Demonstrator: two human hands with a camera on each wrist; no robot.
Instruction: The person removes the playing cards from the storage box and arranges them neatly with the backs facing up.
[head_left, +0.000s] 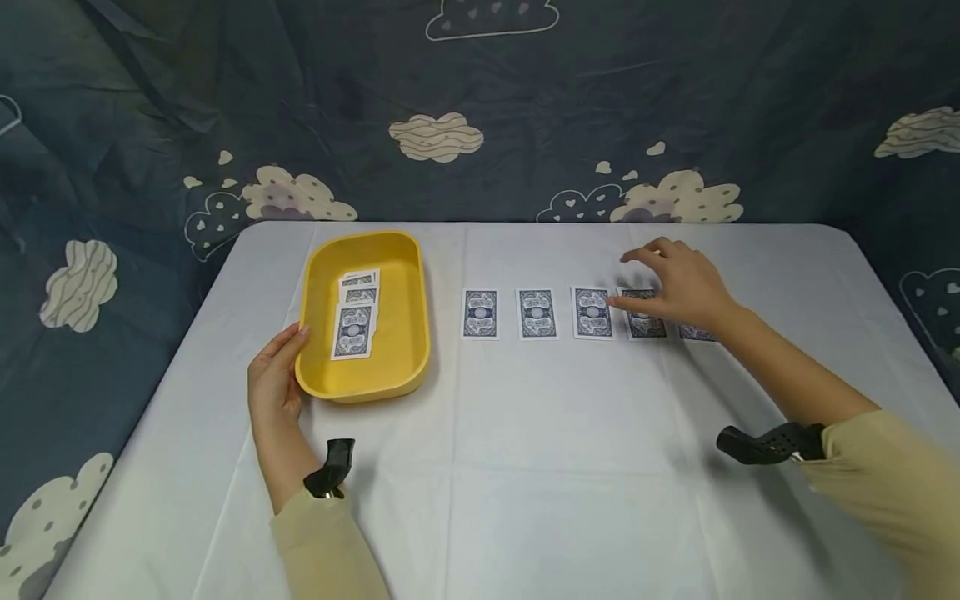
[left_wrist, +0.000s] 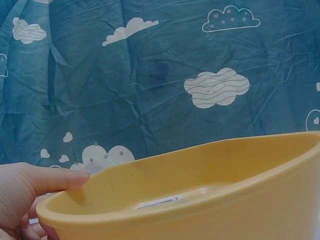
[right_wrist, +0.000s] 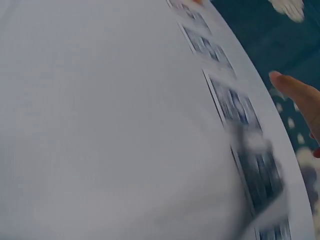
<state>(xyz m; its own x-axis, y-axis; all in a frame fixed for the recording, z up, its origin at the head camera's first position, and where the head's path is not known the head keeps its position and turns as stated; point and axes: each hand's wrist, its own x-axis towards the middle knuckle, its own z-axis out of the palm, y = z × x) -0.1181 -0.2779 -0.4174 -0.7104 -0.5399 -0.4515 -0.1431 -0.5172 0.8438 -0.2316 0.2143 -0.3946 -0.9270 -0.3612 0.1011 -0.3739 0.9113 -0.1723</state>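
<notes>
My left hand (head_left: 276, 375) grips the left rim of a yellow plastic tray (head_left: 408, 333), thumb over the edge, as the left wrist view also shows. Inside the tray, several overlapping playing cards (head_left: 352, 331) lie with blue patterned backs up. To the right, a row of face-down playing cards (head_left: 537, 314) is laid out with gaps between them. Over the right end of that row hovers my right hand (head_left: 686, 283), thumb and fingers spread, holding nothing. It partly hides the last two cards, including the end card (head_left: 696, 333). In the right wrist view the nearer cards (right_wrist: 234, 102) look blurred.
A white cloth covers the table (head_left: 570, 517). Behind it hangs a dark blue curtain (head_left: 510, 108) with cloud prints. Black wrist-worn devices sit on the left wrist (head_left: 330, 469) and the right wrist (head_left: 772, 443). The right arm casts a shadow on the cloth.
</notes>
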